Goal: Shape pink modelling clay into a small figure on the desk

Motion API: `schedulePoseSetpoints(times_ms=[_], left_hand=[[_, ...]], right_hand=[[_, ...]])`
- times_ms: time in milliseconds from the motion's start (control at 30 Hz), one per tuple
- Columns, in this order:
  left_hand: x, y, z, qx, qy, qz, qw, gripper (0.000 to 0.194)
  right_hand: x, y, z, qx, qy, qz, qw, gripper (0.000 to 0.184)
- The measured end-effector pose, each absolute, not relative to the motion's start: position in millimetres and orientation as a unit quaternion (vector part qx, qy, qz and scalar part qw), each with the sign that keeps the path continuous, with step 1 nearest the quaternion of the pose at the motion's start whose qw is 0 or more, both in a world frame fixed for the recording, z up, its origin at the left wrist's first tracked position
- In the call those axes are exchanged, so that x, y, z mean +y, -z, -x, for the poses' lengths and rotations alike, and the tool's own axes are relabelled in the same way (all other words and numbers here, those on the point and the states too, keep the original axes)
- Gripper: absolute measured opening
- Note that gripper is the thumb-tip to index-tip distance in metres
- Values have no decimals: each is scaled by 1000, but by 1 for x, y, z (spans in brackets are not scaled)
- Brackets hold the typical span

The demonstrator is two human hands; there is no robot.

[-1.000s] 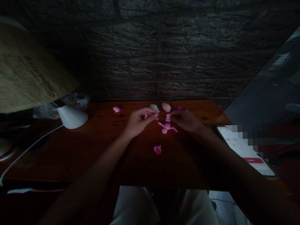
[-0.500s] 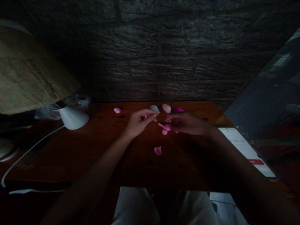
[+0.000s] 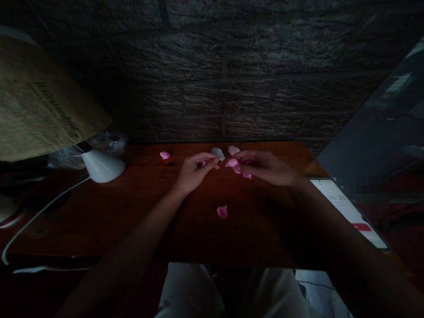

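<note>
My right hand [image 3: 268,167] was pinched, thumb and fingers a little apart, on a lobed pink cluster [image 3: 231,163] above the wooden tabletop [image 3: 197,225]; my left hand [image 3: 193,173] was curled nearly closed around a small pink bit [image 3: 203,164], its fingertips just beside the grey-white lump [image 3: 218,153]. Progress, as judged: several lobes of the cluster appeared joined, while a hollow pink piece [image 3: 222,211] lay loose nearer me and a folded pink piece [image 3: 165,155] well off to the left. The pale pink lump [image 3: 233,150] looked unworked; fingers hid the cluster's far side, so completeness could not be determined.
</note>
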State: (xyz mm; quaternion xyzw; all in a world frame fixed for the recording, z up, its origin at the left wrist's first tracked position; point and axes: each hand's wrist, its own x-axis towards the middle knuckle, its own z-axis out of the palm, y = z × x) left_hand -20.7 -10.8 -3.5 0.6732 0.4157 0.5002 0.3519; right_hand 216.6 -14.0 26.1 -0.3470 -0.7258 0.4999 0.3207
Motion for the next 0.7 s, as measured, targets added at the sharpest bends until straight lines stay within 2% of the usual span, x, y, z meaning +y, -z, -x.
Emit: schedulePoseSetpoints(times_ms=[133,233,333,533,700], left_hand=[[-8,9,21,435,-501,-662,348,11],[-4,18,17,440,-496,-665,343,11],[6,27,10,445,-470,-681,343,9],[35,29,-9,405,-388,-745,361,13],[53,28,-19,350,-372,-741,436,19]], right_hand=[[-11,-30,-221,-560,-593,370,445,33],[-7,-31,-224,-499,-648,328,472,29],[-3,-29,-228,-472,-649,320,503,21],[5,-18,-230,-494,-585,403,501,27],[7,-18,-236,-533,-517,472,475,32]])
